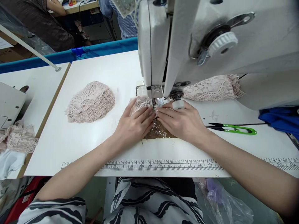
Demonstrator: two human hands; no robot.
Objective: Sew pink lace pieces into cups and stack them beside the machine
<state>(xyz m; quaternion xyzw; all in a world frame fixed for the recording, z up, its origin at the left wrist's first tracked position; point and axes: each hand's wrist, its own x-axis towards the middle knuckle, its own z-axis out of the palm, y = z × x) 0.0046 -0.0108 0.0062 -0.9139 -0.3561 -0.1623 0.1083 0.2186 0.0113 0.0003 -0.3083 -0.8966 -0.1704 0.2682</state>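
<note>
Under the needle of a white sewing machine (156, 71) lies a piece of pale pink lace (140, 102). My left hand (135, 123) rests flat on its near left side, fingers stretched toward the presser foot (154, 103). From the right, my right hand (181, 119) lies with fingers extended at the lace by the foot, some fingertips partly behind the machine's white knob (178, 104). Both hands press down rather than grip. Beneath them shows a brown, shiny taped plate (160, 129). Much of the lace is hidden by my fingers.
A stack of pink lace pieces (91, 102) lies left, and more lace (212, 88) sits behind the needle area at right. Green thread snips (240, 129) lie right of my right hand. A printed ruler (161, 165) runs along the front edge. Other people (127, 25) sit beyond the table.
</note>
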